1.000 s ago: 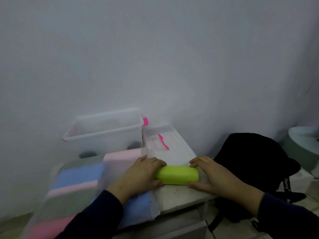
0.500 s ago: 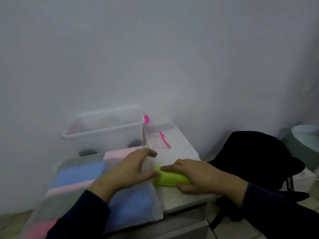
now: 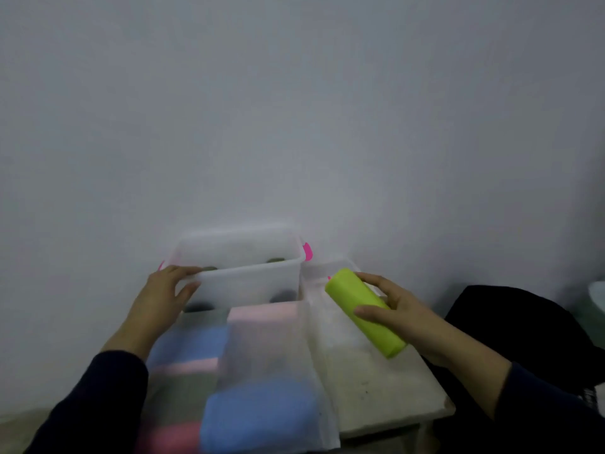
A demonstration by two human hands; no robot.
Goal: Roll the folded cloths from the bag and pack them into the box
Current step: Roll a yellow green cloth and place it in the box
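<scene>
My right hand holds a rolled lime-green cloth in the air above the table, just right of the box. The clear plastic box with pink latches stands at the back of the table against the wall. My left hand grips the box's near-left rim. In front of the box lies a translucent white bag with folded blue and pink cloths showing through it.
The box's clear lid lies to the right of the box, partly behind the green roll. A worn white table carries everything. A black bag sits to the right of the table.
My right hand has lifted the green roll off the table and turned it toward the box. My left hand has left the bag and taken hold of the box's rim.
</scene>
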